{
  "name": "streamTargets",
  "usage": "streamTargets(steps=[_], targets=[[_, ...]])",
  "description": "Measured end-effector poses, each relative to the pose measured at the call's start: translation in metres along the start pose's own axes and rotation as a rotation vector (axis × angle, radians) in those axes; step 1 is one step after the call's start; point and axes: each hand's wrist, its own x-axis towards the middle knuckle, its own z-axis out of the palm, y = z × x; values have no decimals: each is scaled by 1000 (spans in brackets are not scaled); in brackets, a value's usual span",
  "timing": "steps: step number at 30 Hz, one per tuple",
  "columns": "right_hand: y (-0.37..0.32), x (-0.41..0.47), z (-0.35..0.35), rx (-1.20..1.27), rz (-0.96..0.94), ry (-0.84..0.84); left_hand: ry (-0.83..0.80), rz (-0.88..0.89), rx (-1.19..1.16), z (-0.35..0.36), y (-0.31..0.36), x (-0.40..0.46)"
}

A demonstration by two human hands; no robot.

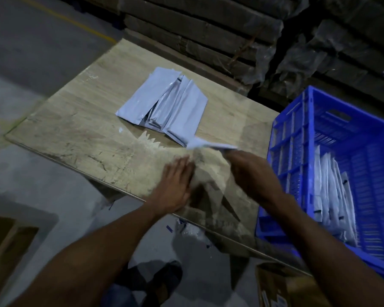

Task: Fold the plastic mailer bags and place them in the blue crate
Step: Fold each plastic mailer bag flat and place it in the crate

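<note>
Several folded bags (333, 196) stand in the blue crate (364, 134). Left of the crate, the right hand (251, 173) pinches one mailer (211, 145) (blurred); the left hand (175, 185) lies flat, fingers straight. Beyond them, a pile (164, 103) waits: roughly midway, I judge.

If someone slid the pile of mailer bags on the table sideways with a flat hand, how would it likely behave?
The pile of mailer bags would probably fan out rather than move as one: the bags already lie splayed and overlapping. Their glossy surfaces suggest they slip easily on each other and on the table. Thin and flat, they look light and floppy.
</note>
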Motion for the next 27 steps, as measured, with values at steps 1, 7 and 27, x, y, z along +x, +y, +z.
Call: streamTargets(steps=[1, 7, 27], targets=[[9, 0, -14, 2, 29, 52, -49, 26, 27, 5, 18, 7], [69, -21, -99, -27, 154, 258, -45, 125, 114, 40, 87, 45], [229, -200, -138, -285, 574, 3, 17, 193, 201, 67, 148, 87]])
